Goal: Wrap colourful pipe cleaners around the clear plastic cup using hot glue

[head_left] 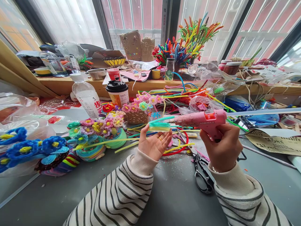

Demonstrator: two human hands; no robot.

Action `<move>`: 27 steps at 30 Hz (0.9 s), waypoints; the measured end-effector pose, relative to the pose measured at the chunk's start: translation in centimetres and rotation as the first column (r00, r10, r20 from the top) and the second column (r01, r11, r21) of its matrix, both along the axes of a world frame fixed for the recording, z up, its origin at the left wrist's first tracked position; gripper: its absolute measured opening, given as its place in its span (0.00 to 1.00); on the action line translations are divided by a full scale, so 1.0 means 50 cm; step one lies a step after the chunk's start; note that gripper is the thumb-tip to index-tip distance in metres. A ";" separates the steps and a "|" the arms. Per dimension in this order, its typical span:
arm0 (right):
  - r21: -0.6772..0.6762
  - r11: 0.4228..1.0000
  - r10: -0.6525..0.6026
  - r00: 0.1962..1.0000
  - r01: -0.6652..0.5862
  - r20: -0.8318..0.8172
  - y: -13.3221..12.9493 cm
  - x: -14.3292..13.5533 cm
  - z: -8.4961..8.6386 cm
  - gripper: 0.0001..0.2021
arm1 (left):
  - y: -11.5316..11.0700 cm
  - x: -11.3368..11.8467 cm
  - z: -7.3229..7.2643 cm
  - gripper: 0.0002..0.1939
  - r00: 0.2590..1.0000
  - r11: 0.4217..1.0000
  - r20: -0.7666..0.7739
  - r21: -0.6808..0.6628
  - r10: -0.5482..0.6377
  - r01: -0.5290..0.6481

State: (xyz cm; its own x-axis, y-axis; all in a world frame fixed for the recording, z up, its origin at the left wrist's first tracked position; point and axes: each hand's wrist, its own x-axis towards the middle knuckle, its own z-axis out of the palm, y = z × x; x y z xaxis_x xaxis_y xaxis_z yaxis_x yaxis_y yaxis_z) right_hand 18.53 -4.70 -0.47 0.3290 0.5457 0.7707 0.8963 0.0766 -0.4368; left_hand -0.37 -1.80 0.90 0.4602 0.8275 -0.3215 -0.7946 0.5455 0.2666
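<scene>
Right hand gripped pink glue gun, nozzle beside turquoise-and-yellow pipe-cleaner piece pinched in left hand, above counter. Toward counter's far edge, woven basket held mostly pink flowers; mint-green pot, nearer, held pastel blooms.

White sleeves are covered with thin dark stripes, some wavy. Cloth is bunched in soft, puffy folds. Sleeve ends are finished with plain cream cuffs, tiny ridges. Gold-coloured ring is worn on left hand.
</scene>
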 end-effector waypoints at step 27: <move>-0.173 0.980 -0.114 0.988 0.095 -0.101 0.024 0.086 0.022 0.25 | 0.003 -0.009 -0.008 0.28 0.998 0.997 -0.036 0.059 -0.054 0.056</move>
State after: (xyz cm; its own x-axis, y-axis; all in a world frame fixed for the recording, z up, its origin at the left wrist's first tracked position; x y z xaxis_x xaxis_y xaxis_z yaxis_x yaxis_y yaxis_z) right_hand 22.82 -3.48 0.61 0.4688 0.6216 0.6275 0.8412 -0.0974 -0.5319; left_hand -0.83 -1.65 0.48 0.4949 0.8196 -0.2886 -0.7537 0.5702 0.3269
